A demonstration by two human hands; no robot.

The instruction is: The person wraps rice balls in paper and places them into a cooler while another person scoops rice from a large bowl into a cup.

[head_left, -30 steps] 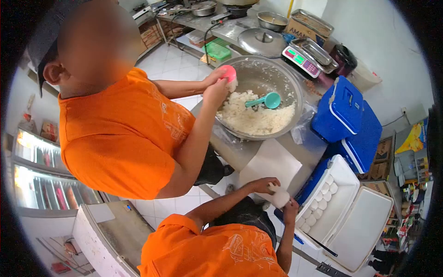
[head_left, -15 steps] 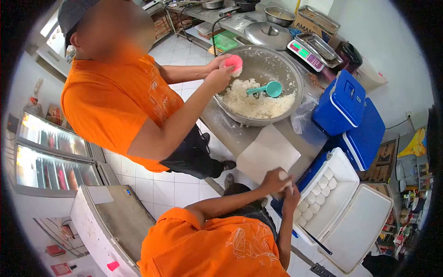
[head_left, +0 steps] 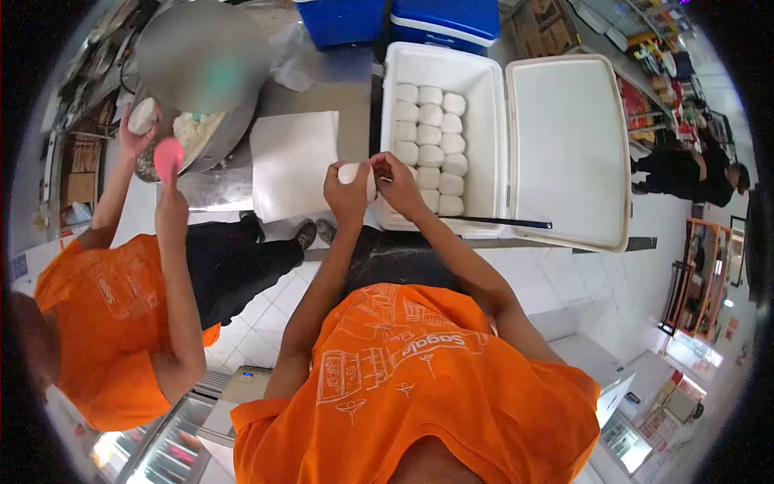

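Observation:
Between my two hands, over the near edge of the metal table, is a white wrapped ball [head_left: 349,172]. My left hand [head_left: 347,192] is closed around it from the left. My right hand [head_left: 397,184] has its fingers bent and pinched at the ball's right side; whether it grips paper there is too small to tell. White paper sheets [head_left: 296,161] lie flat just left of my hands. To the right, an open white cooler [head_left: 484,153] holds several wrapped white balls [head_left: 430,135] in rows.
A co-worker in orange at the left holds a white ball [head_left: 143,118] and a pink scoop [head_left: 168,158] beside a large rice pot [head_left: 238,129]. The open cooler lid [head_left: 568,153] extends right. A dark bar [head_left: 500,221] crosses the cooler's front edge. Blue coolers [head_left: 443,22] stand behind.
The view has swung right and down, centring my hands and the cooler. The ball stays between my hands. The co-worker's hands, together at the pink scoop before, are now apart.

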